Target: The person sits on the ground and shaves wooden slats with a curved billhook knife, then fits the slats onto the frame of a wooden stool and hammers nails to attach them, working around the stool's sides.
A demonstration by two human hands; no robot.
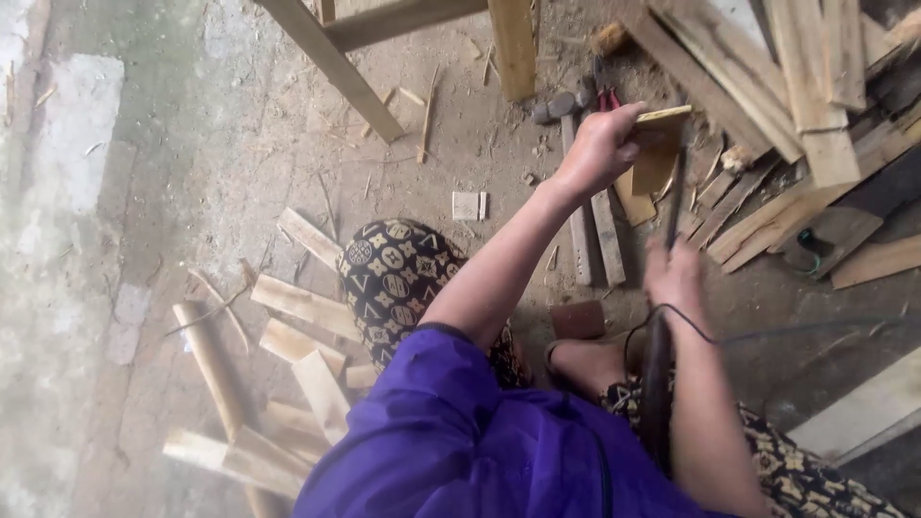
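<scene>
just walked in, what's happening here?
A person in a purple top sits low on a dusty floor among wood scraps. The left hand holds a small flat wood piece upright by its top edge. The right hand, blurred, grips a long dark blade set against that piece. A hammer lies just beyond, cut wood strips lie beside the left knee, and planks pile up on the right.

Right hand (676, 273) motion-blurred, grip on dark blade (675, 197) unclear; wood piece (657, 144) partly behind left hand (600, 149).

a rough woodworking yard — split wood offcuts (305, 305) litter the dusty concrete floor (192, 144), a hammer (556, 104) among planks (767, 77).
</scene>
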